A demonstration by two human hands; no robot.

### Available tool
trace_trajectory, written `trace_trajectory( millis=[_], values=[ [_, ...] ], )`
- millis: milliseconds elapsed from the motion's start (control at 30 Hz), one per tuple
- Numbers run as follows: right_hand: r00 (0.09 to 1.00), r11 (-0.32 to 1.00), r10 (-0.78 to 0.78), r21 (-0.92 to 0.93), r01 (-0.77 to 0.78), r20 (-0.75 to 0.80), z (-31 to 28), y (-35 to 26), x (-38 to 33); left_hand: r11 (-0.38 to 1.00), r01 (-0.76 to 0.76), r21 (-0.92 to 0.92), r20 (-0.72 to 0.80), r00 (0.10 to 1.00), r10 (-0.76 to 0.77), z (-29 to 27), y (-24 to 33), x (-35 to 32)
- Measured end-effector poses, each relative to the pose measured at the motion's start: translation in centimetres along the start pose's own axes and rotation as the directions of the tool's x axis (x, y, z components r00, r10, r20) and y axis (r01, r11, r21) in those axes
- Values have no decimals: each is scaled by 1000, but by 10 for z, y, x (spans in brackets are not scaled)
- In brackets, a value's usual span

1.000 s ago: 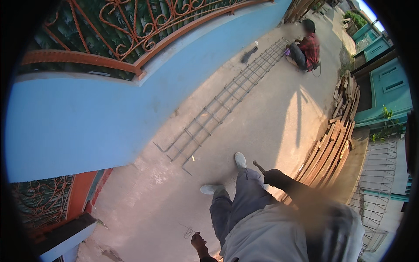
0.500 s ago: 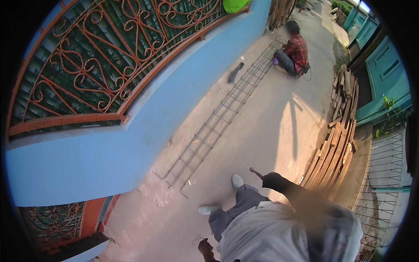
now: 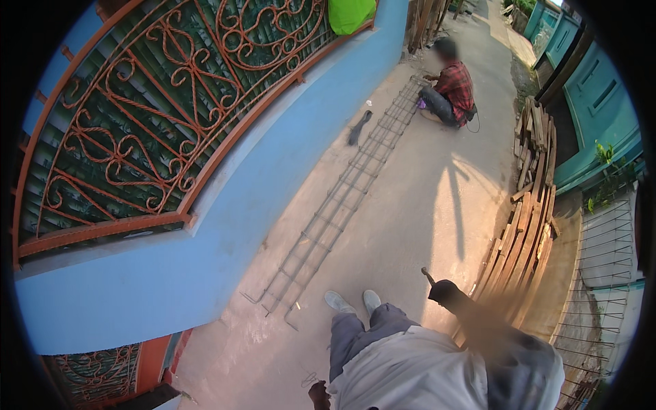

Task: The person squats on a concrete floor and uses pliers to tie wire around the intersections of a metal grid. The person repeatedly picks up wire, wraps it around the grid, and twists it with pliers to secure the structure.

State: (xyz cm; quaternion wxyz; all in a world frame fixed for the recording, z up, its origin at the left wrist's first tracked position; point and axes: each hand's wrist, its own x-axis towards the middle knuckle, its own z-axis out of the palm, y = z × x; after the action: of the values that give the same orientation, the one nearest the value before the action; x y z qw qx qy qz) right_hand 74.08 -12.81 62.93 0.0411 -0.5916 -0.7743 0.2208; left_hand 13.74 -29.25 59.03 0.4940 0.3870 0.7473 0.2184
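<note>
Right hand (image 3: 445,292): dark-gloved, at 5 o'clock, clenched around a thin hooked tool (image 3: 428,276) whose tip sticks up toward 11 o'clock.
Left hand (image 3: 318,394): at 6 o'clock by the lower edge, mostly hidden beside the trouser leg; grip cannot be told.
Long steel rebar cage (image 3: 342,199): flat on the concrete lane, running from the shoes (image 3: 352,301) up toward 1 o'clock.
Second person (image 3: 451,89): crouched at the cage's far end.
Stacked planks (image 3: 526,225): at 3 o'clock.
Blue wall (image 3: 225,225) with orange grille: at 9 o'clock.
</note>
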Motion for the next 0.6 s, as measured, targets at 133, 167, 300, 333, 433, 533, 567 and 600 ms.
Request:
trace_trajectory(
  millis=[133, 167, 300, 333, 433, 533, 567, 600],
  values=[
    [966, 910, 250, 324, -259, 70, -23, -61, 19, 989, 142, -28, 32, 989, -141, -28, 19, 44],
    [965, 897, 250, 356, -261, 77, -34, -73, 26, 972, 218, -90, 15, 976, -218, -33, 28, 60],
    [889, 758, 386, 465, -457, 246, -58, -111, 47, 897, 364, -251, 13, 928, -373, -52, 96, 128],
    [901, 772, 388, 465, -432, 194, -54, -112, 48, 900, 357, -249, 18, 931, -364, -53, 115, 145],
    [971, 904, 235, 377, -204, -37, -15, -100, 47, 909, 332, -253, 13, 940, -340, -65, 158, 180],
    [976, 908, 212, 377, -180, -44, -3, -100, 42, 911, 310, -273, 0, 947, -322, -78, 170, 202],
    [965, 875, 262, 419, -241, 8, -6, -104, 40, 908, 321, -269, -2, 942, -334, -78, 169, 206],
    [947, 832, 316, 463, -307, 61, -11, -105, 38, 905, 333, -266, -5, 938, -346, -80, 168, 209]
  ],
)
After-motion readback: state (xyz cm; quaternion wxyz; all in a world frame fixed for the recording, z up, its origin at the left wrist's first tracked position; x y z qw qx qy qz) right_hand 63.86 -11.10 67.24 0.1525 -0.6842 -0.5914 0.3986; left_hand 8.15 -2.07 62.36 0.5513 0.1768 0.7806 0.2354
